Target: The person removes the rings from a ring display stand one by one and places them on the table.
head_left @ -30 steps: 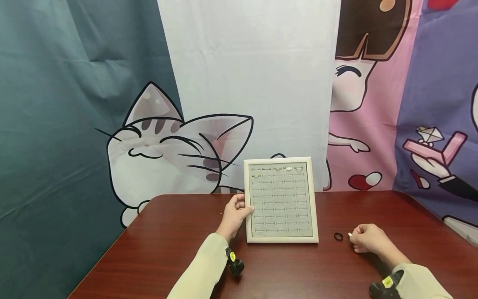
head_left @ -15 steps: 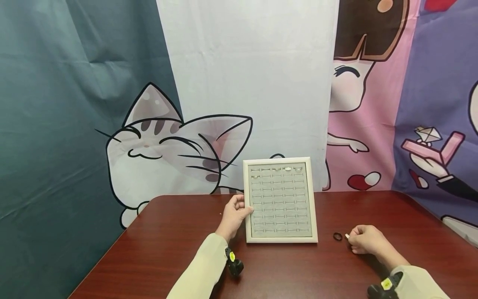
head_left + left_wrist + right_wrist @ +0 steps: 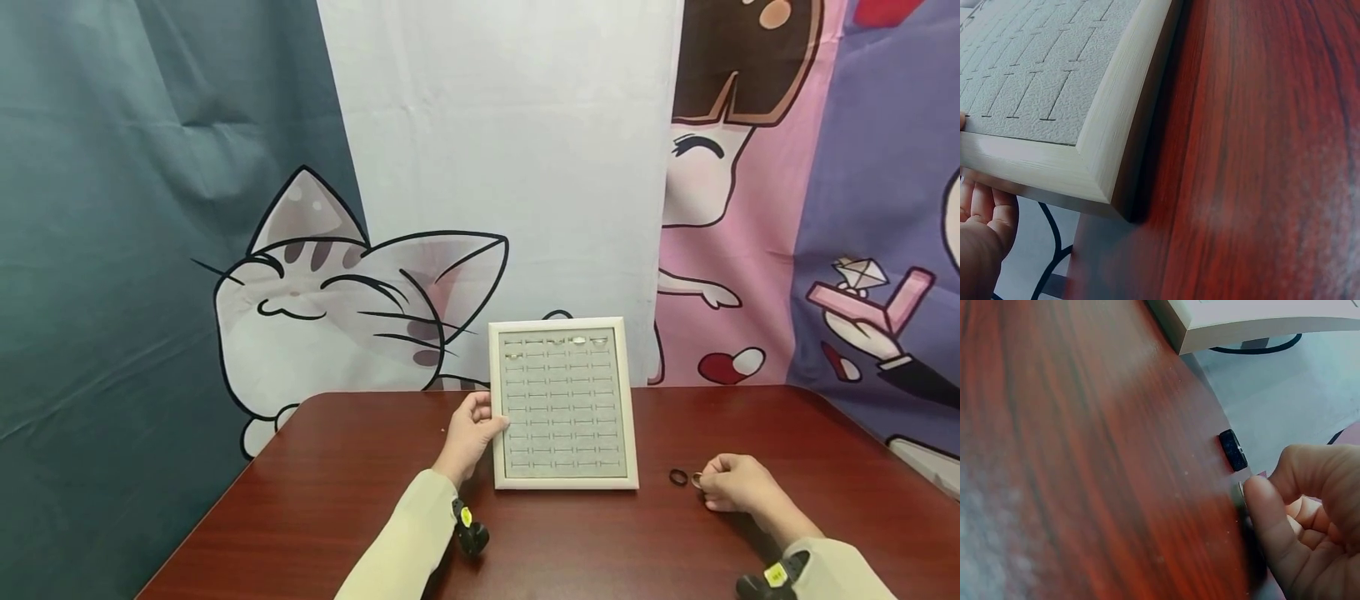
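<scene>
My left hand [image 3: 465, 437] grips the left edge of a ring display board [image 3: 564, 421], thumb in front and fingers behind. The board stands tilted back on the table, with grey slotted padding in a cream frame. Several rings sit in its top row, and another ring [image 3: 513, 357] is at the left of the second row. To the right, my right hand [image 3: 738, 483] pinches a light metal ring [image 3: 697, 481] low over the table, partly hidden by thumb and finger. A black ring [image 3: 1232, 450] lies just left of it, apart from the fingertips.
The dark red wooden table [image 3: 585, 542] has its far edge behind the board. A cartoon backdrop [image 3: 480, 125] hangs beyond it. Black cords [image 3: 1054, 237] show past the table edge in the left wrist view.
My right hand has shifted slightly left, toward the black ring. The pinched ring has turned, showing its round outline rather than a pale edge. My left hand and the board keep still.
</scene>
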`<state>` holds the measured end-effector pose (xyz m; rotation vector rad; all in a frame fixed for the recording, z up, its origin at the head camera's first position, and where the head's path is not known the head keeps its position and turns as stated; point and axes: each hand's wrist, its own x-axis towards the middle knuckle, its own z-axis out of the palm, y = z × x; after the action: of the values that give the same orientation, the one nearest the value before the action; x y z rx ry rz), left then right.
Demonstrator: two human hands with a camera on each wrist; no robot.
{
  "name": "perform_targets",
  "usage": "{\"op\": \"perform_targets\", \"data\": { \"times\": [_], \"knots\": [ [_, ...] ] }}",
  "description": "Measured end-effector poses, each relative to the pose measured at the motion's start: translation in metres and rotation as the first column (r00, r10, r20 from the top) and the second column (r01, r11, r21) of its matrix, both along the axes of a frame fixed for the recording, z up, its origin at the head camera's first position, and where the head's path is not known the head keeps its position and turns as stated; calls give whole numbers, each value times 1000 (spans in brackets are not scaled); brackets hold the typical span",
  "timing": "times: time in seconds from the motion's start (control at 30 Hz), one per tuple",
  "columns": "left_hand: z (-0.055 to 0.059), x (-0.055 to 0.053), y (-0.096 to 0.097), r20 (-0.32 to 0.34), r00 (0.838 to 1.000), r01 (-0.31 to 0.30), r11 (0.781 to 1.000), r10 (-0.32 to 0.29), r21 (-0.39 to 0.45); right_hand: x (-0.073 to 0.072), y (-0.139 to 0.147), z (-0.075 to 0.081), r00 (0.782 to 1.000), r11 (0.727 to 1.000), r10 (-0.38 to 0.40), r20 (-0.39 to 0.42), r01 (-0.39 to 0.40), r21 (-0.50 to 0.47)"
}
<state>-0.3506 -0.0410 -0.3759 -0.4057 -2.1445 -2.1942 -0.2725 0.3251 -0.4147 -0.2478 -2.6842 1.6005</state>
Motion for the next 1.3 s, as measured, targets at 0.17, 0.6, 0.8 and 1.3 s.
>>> {"op": "perform_targets", "data": {
  "times": [0.17, 0.6, 0.8, 1.3],
  "knots": [
    [2, 1, 1, -10, 1000, 6, 1000, -6, 4, -2, -2, 8, 1000, 1000, 3, -27, -3, -19],
    [9, 5, 1, 2, 1000, 5, 1000, -5, -9, -16, -31, 32, 996, 1000, 11, -84, -11, 5],
    [9, 5, 0, 1, 1000, 8, 1000, -8, 5, -23, -44, 48, 993, 1000, 9, -114, -10, -4],
    [7, 5, 0, 11, 1000, 2, 1000, -2, -2, -46, -82, 92, 977, 995, 89, -194, -80, 54]
  ]
}}
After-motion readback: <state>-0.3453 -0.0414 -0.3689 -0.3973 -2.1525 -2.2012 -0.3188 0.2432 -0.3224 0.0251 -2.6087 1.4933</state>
